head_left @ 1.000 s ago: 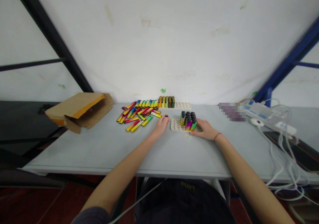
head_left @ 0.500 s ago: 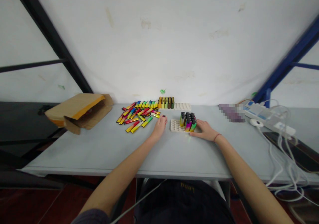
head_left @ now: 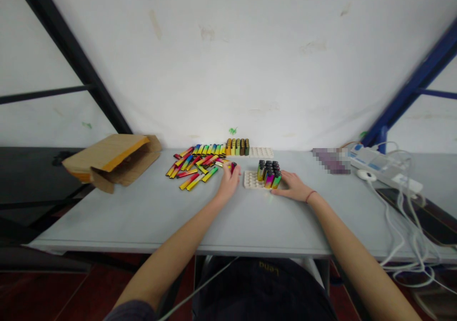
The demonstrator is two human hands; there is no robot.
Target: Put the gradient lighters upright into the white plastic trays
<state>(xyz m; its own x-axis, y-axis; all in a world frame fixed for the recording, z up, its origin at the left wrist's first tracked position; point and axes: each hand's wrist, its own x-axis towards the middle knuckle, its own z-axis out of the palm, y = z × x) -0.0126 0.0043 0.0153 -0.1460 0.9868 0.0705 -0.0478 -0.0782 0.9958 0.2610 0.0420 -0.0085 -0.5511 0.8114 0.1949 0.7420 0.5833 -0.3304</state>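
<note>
Tilted into fuller view since a moment ago, 1 lighter sits pinched in the left hand, left of the pale tray on the bench. From here it looks light, stiff, slick; best held mid-body. The right hand curves wide around the tray's right end.

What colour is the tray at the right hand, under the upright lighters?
The tray is off-white, seen in the head view.
</note>
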